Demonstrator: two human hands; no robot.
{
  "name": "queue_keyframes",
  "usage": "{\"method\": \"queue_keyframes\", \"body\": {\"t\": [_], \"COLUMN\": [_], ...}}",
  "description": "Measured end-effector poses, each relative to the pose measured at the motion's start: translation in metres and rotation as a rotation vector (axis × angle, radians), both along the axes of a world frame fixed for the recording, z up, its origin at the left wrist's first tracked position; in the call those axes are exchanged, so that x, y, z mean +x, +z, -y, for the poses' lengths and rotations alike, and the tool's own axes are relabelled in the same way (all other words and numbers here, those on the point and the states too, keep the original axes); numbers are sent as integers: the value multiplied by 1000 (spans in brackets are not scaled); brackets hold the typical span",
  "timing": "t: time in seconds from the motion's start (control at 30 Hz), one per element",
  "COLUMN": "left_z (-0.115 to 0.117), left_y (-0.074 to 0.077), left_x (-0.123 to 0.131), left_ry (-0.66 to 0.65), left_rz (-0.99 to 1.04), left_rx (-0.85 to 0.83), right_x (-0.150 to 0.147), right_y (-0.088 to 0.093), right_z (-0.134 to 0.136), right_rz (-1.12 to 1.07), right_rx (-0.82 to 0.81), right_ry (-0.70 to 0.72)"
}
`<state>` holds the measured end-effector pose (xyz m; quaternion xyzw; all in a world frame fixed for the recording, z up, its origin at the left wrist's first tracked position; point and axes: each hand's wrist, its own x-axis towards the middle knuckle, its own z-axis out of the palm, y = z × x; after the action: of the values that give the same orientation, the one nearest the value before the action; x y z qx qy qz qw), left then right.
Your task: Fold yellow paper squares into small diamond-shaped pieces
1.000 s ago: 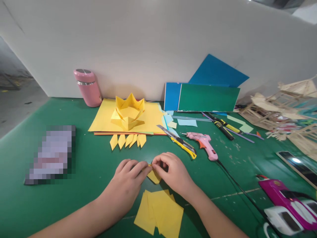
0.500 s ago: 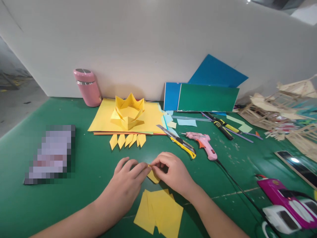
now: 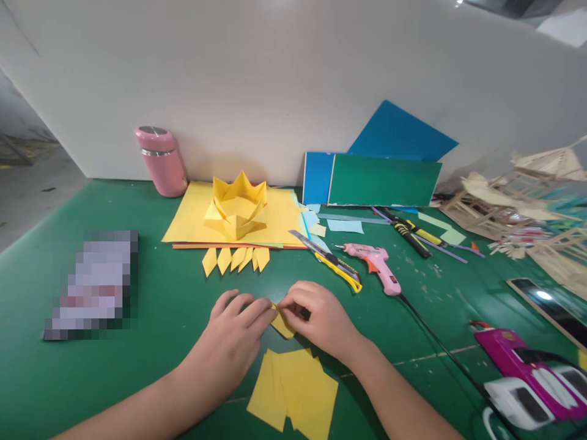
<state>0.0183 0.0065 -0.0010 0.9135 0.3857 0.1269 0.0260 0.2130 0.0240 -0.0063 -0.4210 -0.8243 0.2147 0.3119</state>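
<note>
Your right hand (image 3: pixel 323 315) pinches the small yellow paper (image 3: pixel 283 327) while your left hand (image 3: pixel 236 333) touches it, grip hidden; presumably light and easily creased, it suits fingertip edge holds.

The left hand (image 3: pixel 236 333) touched a small piece of yellow paper (image 3: pixel 283 327) that the right hand (image 3: pixel 323 318) pinched at its far end. Yellow sheets (image 3: pixel 302 391) overlapped nearer the person. Beyond stood a folded paper ring (image 3: pixel 235 227), left of a cutter (image 3: pixel 337 270) and glue gun (image 3: pixel 383 269).
</note>
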Motion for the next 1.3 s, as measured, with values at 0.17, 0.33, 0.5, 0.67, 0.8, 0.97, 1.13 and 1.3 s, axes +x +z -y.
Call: {"method": "queue_keyframes", "body": {"t": [0.17, 0.33, 0.5, 0.67, 0.8, 0.97, 1.13, 1.3], "left_z": [1, 0, 0, 0, 0, 0, 0, -1], "left_y": [-2, 0, -8, -11, -3, 2, 1, 3], "left_x": [1, -1, -1, 0, 0, 1, 0, 1], "left_ry": [12, 2, 31, 24, -2, 11, 37, 60], "left_rz": [9, -22, 39, 57, 56, 66, 49, 43], "left_rx": [29, 9, 43, 44, -8, 12, 106, 171], "right_x": [1, 4, 6, 6, 6, 5, 4, 4], "right_y": [1, 1, 1, 3, 5, 6, 6, 5], "right_z": [-1, -2, -3, -2, -2, -1, -1, 0], "right_rz": [15, 74, 147, 187, 198, 214, 235, 253], "right_rx": [38, 98, 117, 127, 143, 136, 142, 137], "right_ry": [43, 100, 152, 163, 161, 151, 136, 127]}}
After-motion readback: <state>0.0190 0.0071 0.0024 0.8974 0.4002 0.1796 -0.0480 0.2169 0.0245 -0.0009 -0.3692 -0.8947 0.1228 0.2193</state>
